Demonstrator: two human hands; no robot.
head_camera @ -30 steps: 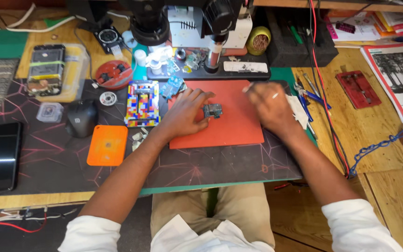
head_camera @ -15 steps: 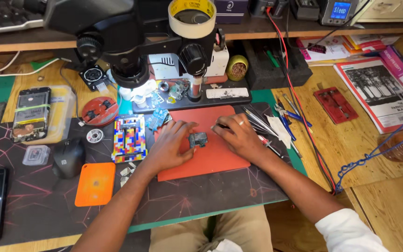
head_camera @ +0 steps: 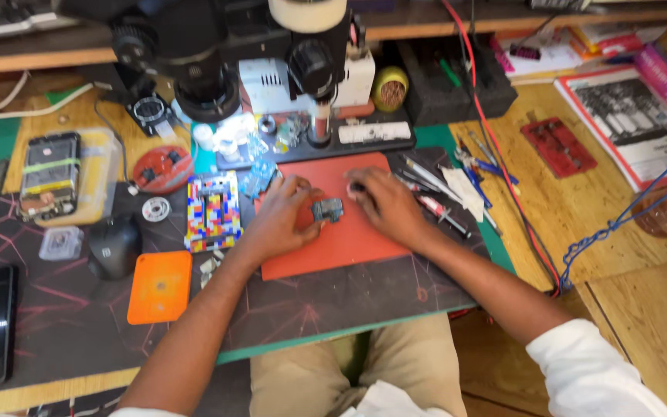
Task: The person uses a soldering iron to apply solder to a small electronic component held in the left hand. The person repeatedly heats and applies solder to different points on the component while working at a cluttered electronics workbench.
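A: What was seen on the surface [head_camera: 364,301], from the largest thing down?

B: A black microscope [head_camera: 218,46] was set at the back, a red mat [head_camera: 333,247] lay below it, and a multicoloured block [head_camera: 212,210] was placed just left of the mat.

A: And the hands?

B: A small grey part [head_camera: 327,209] on the mat was pinched by the left hand [head_camera: 278,220]. The right hand [head_camera: 386,205] was rested just beside it; whether its grip was spread or pressed together could not be told
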